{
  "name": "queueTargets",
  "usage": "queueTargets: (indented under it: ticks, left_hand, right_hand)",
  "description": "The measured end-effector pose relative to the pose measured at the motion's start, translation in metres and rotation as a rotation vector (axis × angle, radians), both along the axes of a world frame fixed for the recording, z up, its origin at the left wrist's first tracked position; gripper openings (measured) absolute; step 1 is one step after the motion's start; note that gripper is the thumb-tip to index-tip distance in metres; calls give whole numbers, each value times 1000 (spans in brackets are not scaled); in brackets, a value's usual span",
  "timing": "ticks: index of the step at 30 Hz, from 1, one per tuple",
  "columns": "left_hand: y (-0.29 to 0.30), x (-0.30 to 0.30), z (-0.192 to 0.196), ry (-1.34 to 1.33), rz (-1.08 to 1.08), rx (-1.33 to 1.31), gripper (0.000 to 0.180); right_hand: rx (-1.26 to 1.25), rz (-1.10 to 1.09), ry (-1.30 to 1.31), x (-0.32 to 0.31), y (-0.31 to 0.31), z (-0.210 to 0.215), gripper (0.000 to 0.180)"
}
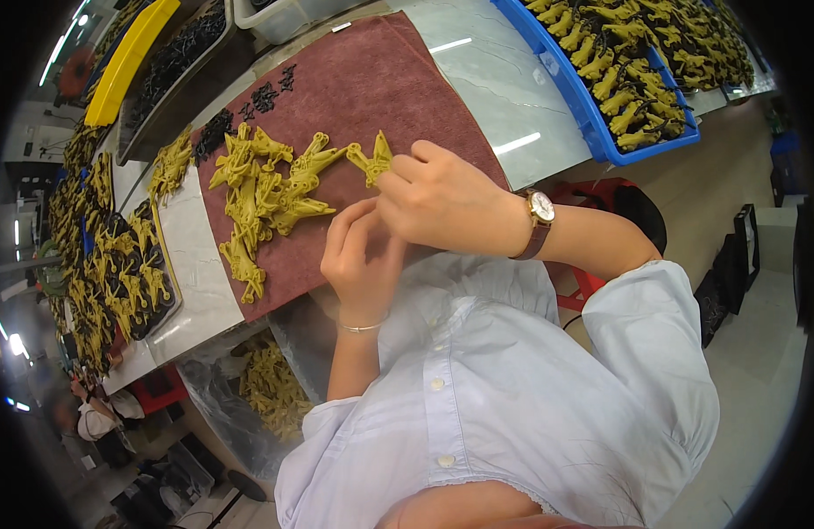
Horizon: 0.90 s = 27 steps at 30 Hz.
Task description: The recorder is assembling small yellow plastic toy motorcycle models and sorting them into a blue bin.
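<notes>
Right hand (442, 198) fingers pinch the yellow-green part (373, 161) — left hand (363, 256) fingers curled, empty.

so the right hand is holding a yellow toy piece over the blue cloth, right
Not quite: the cloth is dark red, not blue; the blue thing is the bin further along the table. The head view shows the right hand holding a yellow piece over the cloth.

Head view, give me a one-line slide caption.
Right hand pinches an olive plastic figure above a maroon cloth; left hand close below.
</notes>
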<state>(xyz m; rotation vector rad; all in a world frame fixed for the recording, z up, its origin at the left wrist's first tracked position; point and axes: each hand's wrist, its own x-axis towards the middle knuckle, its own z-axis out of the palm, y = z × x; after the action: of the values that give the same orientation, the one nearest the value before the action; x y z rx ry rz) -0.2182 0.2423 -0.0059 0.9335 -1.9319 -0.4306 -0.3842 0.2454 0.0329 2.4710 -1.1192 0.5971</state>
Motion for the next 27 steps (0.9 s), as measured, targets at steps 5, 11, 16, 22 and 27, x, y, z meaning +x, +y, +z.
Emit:
queueTargets:
  ticks: [5, 11, 16, 22, 27]
  left_hand:
    - [-1, -6, 3, 28, 25, 17, 20]
    - [-9, -22, 9, 0, 36, 31, 22]
    - [-21, -34, 16, -14, -59, 51, 22]
    - [-28, -40, 15, -114, -60, -56, 20]
    - [-21, -21, -8, -188, -50, 30, 21]
  right_hand:
    - [215, -6, -240, -16, -2, -5, 12]
    - [420, -18, -543, -36, -11, -7, 12]
    - [558, -1, -755, -50, -21, -11, 10]
    - [566, -225, -934, -58, -22, -8, 10]
    - [259, -370, -1097, -95, -27, -10, 10]
